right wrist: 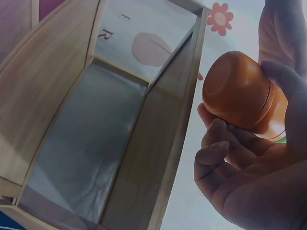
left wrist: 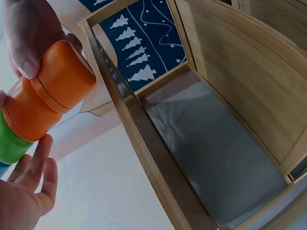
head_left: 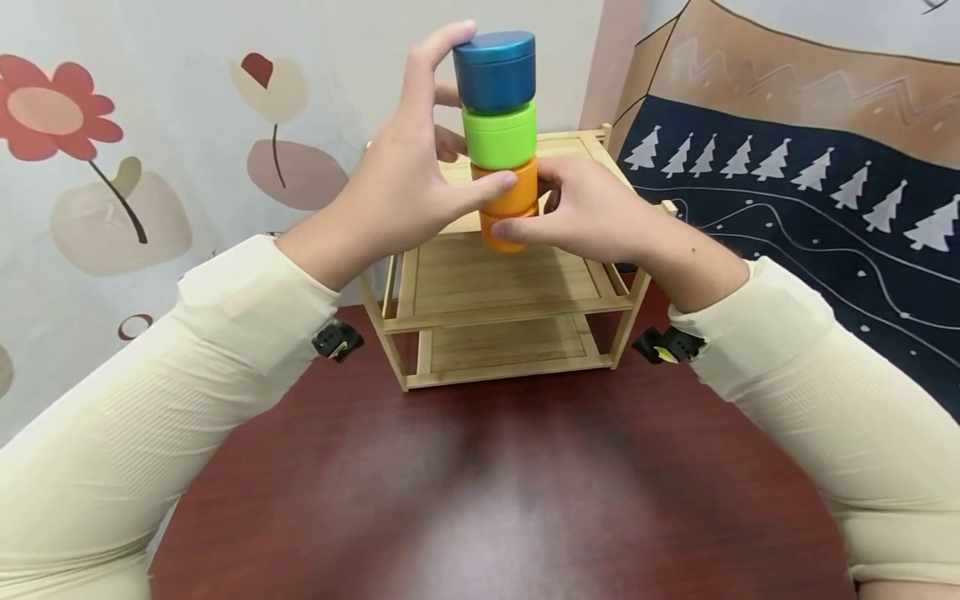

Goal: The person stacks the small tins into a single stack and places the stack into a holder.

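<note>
A stack of small round lidded tins is held up over the wooden rack. From the top come a metallic blue tin (head_left: 496,75), a green tin (head_left: 500,137), an upper orange tin (head_left: 517,190) and a lower orange tin (head_left: 508,233). My left hand (head_left: 397,167) grips the stack from the left, a fingertip at the blue tin's top edge and the thumb across the upper orange tin. Around the bottom curls my right hand (head_left: 592,204), its thumb on the lower orange tin (right wrist: 237,91). In the left wrist view, the blue tin is mostly cut off.
Behind and below the stack stands a tiered light-wood rack (head_left: 510,321) on a dark red-brown table (head_left: 480,483). A flower-patterned curtain (head_left: 187,100) hangs at the left, and a dark cloth with white trees (head_left: 810,192) at the right.
</note>
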Demonstrator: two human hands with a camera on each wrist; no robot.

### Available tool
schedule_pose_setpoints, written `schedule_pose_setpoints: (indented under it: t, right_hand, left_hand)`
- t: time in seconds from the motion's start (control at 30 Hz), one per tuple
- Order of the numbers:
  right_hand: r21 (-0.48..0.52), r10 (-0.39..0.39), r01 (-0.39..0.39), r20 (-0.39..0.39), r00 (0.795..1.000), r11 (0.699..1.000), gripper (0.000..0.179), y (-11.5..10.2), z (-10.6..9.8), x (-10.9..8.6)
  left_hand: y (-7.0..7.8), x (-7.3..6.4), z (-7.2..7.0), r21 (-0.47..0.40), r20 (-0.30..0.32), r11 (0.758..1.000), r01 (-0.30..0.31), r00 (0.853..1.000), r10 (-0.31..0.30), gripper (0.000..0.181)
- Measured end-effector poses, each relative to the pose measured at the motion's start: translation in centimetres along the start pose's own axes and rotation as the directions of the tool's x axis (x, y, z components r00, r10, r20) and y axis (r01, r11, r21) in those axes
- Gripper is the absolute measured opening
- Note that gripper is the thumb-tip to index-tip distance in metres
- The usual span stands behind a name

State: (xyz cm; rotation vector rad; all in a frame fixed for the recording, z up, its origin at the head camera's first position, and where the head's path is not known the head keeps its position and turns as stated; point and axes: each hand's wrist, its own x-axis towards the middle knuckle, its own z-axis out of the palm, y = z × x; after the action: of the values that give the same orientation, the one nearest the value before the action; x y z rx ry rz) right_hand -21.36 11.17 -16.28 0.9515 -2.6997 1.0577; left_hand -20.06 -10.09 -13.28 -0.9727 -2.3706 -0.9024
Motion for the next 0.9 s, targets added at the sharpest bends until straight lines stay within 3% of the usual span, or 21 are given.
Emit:
schedule_pose_setpoints:
  t: [0.27, 0.6, 0.9]
  right_hand:
    - [-0.007, -0.008, 0.007, -0.037, 0.999, 1.0, 0.043, 0.5, -0.1, 1.2]
    - [-0.036, 0.067, -0.068, -0.01, 0.998, 0.997, 0.052, 1.0, -0.1, 2.4]
    - [-0.059, 0.082, -0.083, -0.012, 0.997, 0.995, 0.055, 1.5, -0.1, 3.1]
  left_hand:
    - [-0.8, 1.1, 0.1, 0.042, -0.008, 0.999, 0.001, 1.0, -0.001, 0.102]
    - [-1.8, 1.6, 0.7, 0.05, -0.008, 0.997, 0.058, 0.998, -0.058, 0.108]
    - [-2.4, 2.2, 1.1, 0.046, -0.001, 0.997, 0.057, 0.998, -0.057, 0.108]
